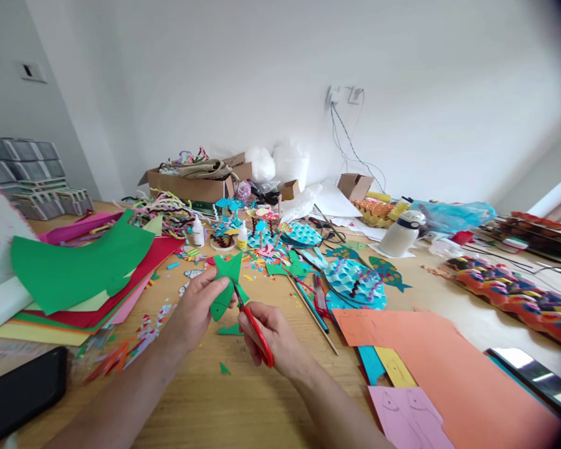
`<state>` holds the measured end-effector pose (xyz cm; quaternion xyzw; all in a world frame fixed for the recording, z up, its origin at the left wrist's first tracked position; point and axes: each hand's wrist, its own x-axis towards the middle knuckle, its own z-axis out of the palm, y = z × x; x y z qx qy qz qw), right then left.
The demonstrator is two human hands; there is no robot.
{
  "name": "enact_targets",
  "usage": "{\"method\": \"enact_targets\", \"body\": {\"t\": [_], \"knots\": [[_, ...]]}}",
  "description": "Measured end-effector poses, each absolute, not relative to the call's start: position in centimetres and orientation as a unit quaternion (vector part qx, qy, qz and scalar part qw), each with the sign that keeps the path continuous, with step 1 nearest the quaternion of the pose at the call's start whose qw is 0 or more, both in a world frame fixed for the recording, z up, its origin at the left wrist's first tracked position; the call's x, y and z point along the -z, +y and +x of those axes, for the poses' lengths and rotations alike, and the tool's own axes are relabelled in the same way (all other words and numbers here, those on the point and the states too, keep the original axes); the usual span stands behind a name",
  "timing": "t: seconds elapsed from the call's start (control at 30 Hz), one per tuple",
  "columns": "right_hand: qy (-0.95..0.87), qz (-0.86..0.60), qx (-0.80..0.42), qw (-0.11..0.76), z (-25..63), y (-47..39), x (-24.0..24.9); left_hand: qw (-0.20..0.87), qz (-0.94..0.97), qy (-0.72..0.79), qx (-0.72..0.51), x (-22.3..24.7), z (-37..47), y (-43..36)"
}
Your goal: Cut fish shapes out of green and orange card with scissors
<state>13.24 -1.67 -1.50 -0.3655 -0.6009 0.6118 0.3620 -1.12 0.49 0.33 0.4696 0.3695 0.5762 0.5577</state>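
My left hand (197, 305) pinches a green paper fish (223, 299) above the middle of the table; a small drawn eye shows near its lower end. In my right hand (273, 340) is a pair of red-handled scissors (263, 347), fingers wrapped round the handles. The scissors' blades meet the right edge of the green paper. Below them on the wood lie green offcuts, among them a small triangle (225, 368). How far the blades are parted I cannot make out.
Left are stacked coloured sheets (84, 268) and a black phone (23, 390). Right are an orange sheet (430, 355), a pink sheet with drawn fish (404, 415), and a blue paper craft (355, 280). Glue bottles (197, 232), paper scraps and a cardboard box (191, 186) stand behind; a white-bodied bottle (402, 234) is back right.
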Motion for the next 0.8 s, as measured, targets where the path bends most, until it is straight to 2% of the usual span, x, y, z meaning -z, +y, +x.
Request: {"method": "enact_targets", "body": {"t": [0.53,0.8], "knots": [[-0.608,-0.373,-0.598,0.366,13.19,-1.47,1.76,0.534,0.466,0.384,-0.592,-0.82,-1.46,0.64],[-0.603,-0.373,-0.610,0.355,13.34,-1.53,1.56,0.555,0.479,0.370,-0.571,-0.55,-1.43,0.53]]}}
